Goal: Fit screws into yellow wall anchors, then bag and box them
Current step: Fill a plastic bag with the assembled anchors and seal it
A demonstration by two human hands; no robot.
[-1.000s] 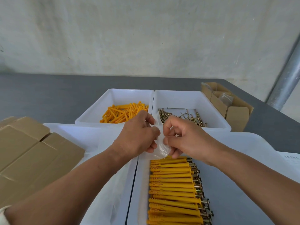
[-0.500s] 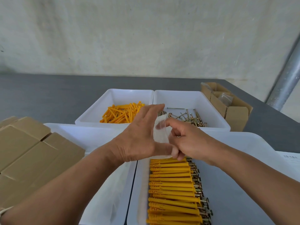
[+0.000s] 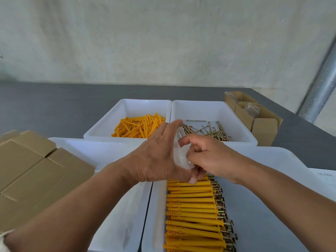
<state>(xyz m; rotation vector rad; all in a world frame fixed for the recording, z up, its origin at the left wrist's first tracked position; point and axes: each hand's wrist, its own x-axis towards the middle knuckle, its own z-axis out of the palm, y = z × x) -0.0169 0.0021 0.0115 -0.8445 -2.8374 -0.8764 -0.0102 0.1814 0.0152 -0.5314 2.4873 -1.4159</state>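
Observation:
A small clear plastic bag [image 3: 181, 151] stands upright between my two hands, above the near trays. My left hand [image 3: 156, 157] has its palm flat against the bag, fingers stretched up and thumb pinching the bottom edge. My right hand [image 3: 205, 157] grips the bag's other side with curled fingers. Below them, a row of yellow anchors with screws fitted [image 3: 194, 211] lies in the near right white tray [image 3: 263, 206]. Loose yellow anchors [image 3: 138, 126] fill the far left tray [image 3: 101, 130]. Loose screws [image 3: 207, 130] lie in the far right tray [image 3: 240, 128].
Flat cardboard boxes [image 3: 34, 175] are stacked at the left. An open cardboard box [image 3: 254, 115] with a bagged set inside stands at the far right. Another white tray [image 3: 109, 153] with clear bags sits under my left arm. A metal pole [image 3: 320, 88] rises at the right.
My hands went from pinching the bag's top together to spreading it: my left hand opened flat against it, and my right fingers moved to the other side.

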